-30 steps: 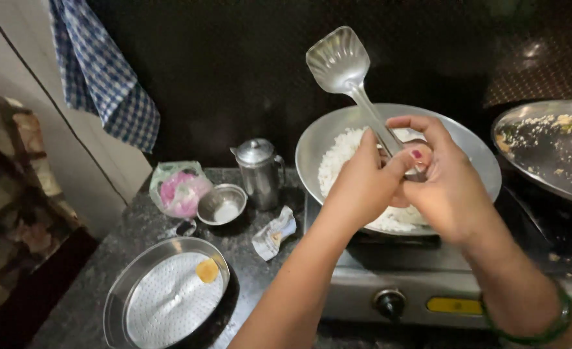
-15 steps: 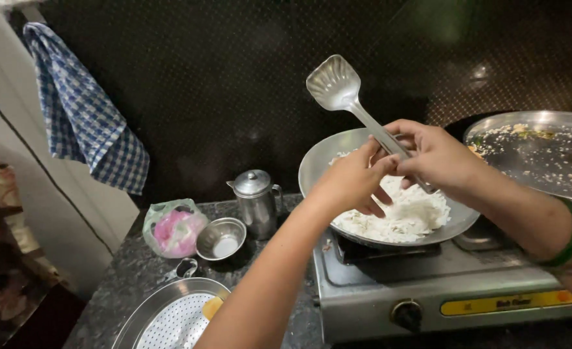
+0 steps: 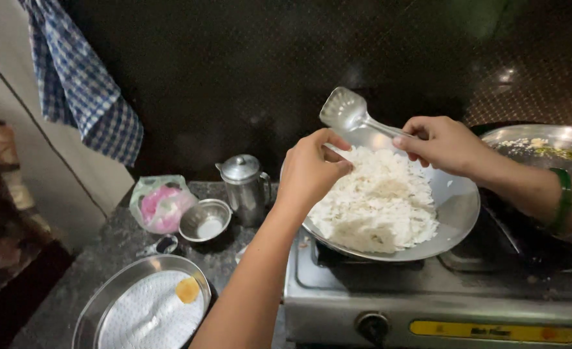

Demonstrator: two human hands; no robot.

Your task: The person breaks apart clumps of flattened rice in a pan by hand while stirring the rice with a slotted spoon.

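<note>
A wide steel pan full of white flaked rice sits on a gas stove. My right hand grips the handle of a slotted steel spatula, its blade tilted up over the pan's far rim. My left hand hovers over the pan's left edge with fingertips pinched together, close to the rice. A green bangle is on my right wrist.
A steel plate with food scraps stands at the right. Left of the stove are a lidded steel jug, a small steel bowl, a bag with pink contents and a round tray. A checked cloth hangs at upper left.
Both hands were together on the spatula handle; now my left hand has come off it and pinches near the rice. The spatula has lowered towards the pan's far rim.
</note>
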